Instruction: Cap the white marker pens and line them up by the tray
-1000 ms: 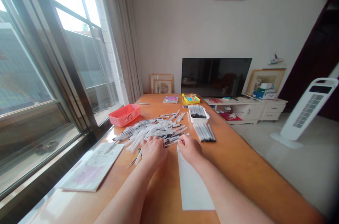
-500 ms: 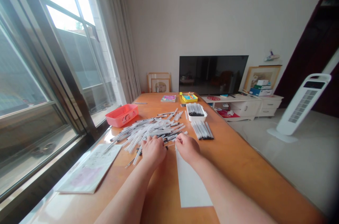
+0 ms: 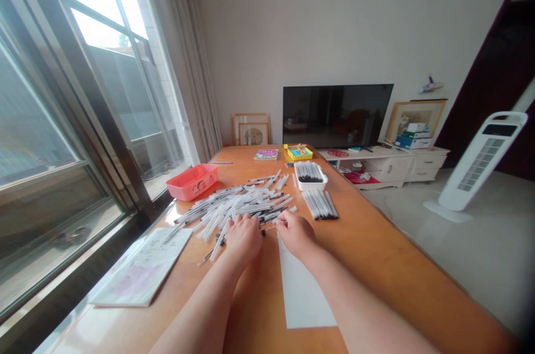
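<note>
My left hand (image 3: pixel 243 237) rests at the near edge of a loose pile of pens (image 3: pixel 234 203) with clear barrels and black parts. Its fingers are curled, and a dark pen end pokes out beside them. Close to its right, my right hand (image 3: pixel 296 232) is closed in a pinch over the far end of a white sheet of paper (image 3: pixel 307 292). Whatever its fingertips hold is hidden. Beyond that hand lies a neat row of pens (image 3: pixel 320 204), black ends toward me. A white container (image 3: pixel 311 185) behind the row holds more pens standing close together.
A red plastic basket (image 3: pixel 192 182) stands left of the pile, and a booklet (image 3: pixel 144 270) lies nearer me. Toward the table's far end are a yellow box (image 3: pixel 298 153) and a colourful book (image 3: pixel 266 155). A television (image 3: pixel 336 115) and a tower fan (image 3: pixel 478 167) are beyond the table.
The view has tipped down very slightly. Both hands stay in almost the same place and pose, and the pens and containers have not visibly moved.
</note>
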`<state>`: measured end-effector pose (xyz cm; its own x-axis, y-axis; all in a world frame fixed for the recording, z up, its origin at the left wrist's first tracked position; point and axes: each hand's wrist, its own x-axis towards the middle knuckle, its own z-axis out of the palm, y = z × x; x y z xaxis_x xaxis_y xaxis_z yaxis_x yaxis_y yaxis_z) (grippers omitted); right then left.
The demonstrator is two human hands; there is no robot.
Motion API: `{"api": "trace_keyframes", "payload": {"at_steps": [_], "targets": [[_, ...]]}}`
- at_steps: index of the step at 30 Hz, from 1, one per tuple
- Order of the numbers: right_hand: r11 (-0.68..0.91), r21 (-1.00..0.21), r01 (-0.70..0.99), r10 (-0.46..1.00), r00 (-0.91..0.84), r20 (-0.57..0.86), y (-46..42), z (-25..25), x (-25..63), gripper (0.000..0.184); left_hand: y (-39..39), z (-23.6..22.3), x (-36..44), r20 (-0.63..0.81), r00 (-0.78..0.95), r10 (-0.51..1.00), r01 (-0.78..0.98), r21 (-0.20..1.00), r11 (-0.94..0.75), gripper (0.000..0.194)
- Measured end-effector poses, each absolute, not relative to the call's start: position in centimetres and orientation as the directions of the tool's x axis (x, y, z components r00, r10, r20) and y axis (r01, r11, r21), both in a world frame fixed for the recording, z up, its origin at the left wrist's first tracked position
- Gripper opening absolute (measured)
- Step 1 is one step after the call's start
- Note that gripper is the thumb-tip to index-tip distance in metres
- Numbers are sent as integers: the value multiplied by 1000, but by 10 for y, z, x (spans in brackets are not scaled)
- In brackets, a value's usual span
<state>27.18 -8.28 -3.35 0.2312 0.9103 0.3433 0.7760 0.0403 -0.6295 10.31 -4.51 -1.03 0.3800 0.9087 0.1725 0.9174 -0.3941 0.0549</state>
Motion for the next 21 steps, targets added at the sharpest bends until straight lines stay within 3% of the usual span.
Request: {"api": "trace_keyframes", "payload": {"at_steps": [9, 15, 18, 21], "targets": [[39, -636, 771, 910, 235, 341, -78, -38, 272, 11, -43, -15, 104, 198, 390, 899, 916, 17, -401, 24], [80, -722, 687, 905, 253, 341, -74, -40, 273, 14, -43, -8, 104, 339, 340, 877, 911, 113, -397, 22], [123, -877, 464, 931, 251, 264, -74, -37, 271, 21, -45, -3, 105, 403, 349, 846, 885, 156, -439, 21], [109, -992, 71, 973, 196, 121, -77, -31, 267, 35, -49, 0, 108, 439, 403, 803, 838, 174, -517, 20]]}}
